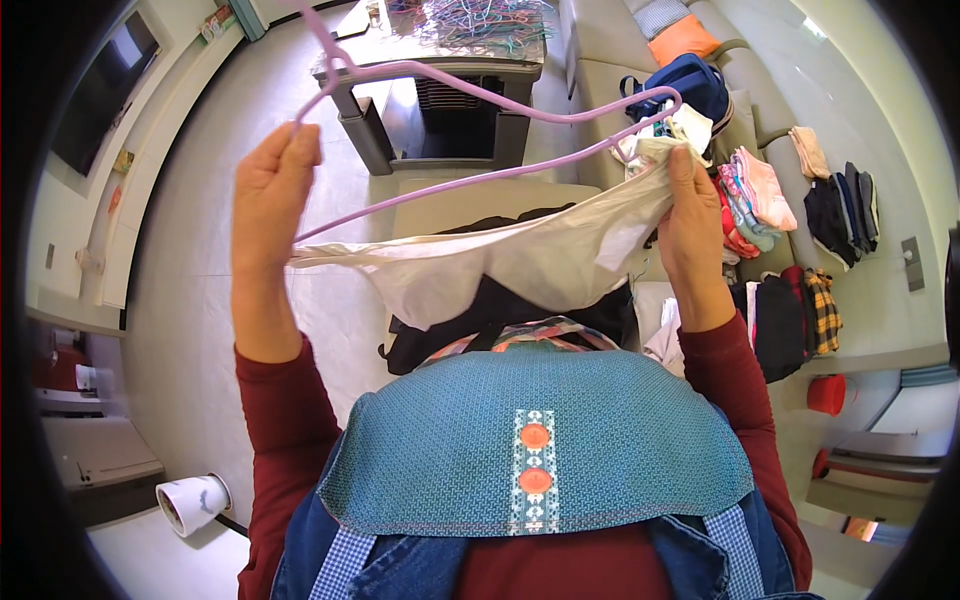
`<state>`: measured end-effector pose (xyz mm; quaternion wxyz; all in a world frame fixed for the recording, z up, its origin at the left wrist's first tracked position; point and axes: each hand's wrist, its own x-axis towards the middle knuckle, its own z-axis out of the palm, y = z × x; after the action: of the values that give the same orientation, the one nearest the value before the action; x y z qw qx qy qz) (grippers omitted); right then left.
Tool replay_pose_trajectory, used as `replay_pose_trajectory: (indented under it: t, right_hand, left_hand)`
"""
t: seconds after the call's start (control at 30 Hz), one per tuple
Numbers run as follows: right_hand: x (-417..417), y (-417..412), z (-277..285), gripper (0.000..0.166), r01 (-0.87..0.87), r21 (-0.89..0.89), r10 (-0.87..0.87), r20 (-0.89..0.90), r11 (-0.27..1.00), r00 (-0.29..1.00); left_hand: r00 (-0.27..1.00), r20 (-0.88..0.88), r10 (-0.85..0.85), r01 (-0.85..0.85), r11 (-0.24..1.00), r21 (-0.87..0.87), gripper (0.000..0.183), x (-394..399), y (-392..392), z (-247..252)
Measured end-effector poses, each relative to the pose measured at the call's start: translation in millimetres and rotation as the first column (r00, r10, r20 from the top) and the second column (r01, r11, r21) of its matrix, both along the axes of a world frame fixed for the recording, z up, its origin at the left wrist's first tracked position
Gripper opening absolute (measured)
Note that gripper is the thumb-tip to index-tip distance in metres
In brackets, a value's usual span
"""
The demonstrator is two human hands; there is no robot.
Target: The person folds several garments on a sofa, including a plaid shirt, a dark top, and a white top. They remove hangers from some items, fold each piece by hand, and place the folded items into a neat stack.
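Observation:
A pink-purple clothes hanger (480, 176) is held up in front of me. My left hand (277, 187) is closed around its left end, at the edge of a white garment (480, 262). The thumb and fingers of my right hand (690, 202) pinch the garment's other end, just below the hanger's right end. Between my hands the thin white cloth hangs in a sagging stretch below the hanger's lower bar. Dark clothing (495, 307) lies beneath the cloth, close to my apron.
Many coloured hangers (480, 22) are heaped on a low table (442, 67) ahead. Along the sofa (607, 67) at the right are a navy backpack (686, 86), folded pink clothes (761, 187) and dark folded clothes (832, 214). A white bin (191, 504) stands at the lower left.

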<state>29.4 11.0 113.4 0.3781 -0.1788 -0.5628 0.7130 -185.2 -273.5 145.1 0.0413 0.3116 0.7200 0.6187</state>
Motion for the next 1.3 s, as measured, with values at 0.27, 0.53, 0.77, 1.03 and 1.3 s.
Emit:
replay_pose_trajectory:
  t: [0.27, 0.53, 0.77, 1.03, 1.3]
  right_hand:
    - [9, 35, -18, 0.024, -0.028, 0.057, 0.028, 0.003, 0.998, 1.0]
    - [33, 33, -15, 0.02, -0.266, -0.171, 0.215, -0.271, 0.949, 0.938]
    - [51, 35, -35, 0.023, 0.006, 0.082, -0.01, 0.056, 0.997, 0.998]
    - [98, -1, -91, 0.018, -0.331, 0.06, 0.259, 0.497, 0.942, 0.828]
    - [116, -4, -74, 0.016, -0.568, -0.093, 0.52, 0.54, 0.818, 0.661]
  left_hand:
    - [0.999, -0.046, -0.027, 0.023, 0.996, -0.084, 0.033, 8, 21, -1]
    - [0.99, 0.116, -0.082, 0.096, 0.988, -0.123, 0.034, 7, 22, -19]
    - [0.903, 0.429, 0.01, -0.091, 0.981, 0.17, 0.032, 3, 16, -43]
    - [0.718, 0.694, -0.053, -0.459, 0.714, 0.529, 0.034, 6, 8, -88]
    - [0.673, 0.737, -0.059, -0.721, 0.171, 0.672, 0.041, -116, -30, -130]
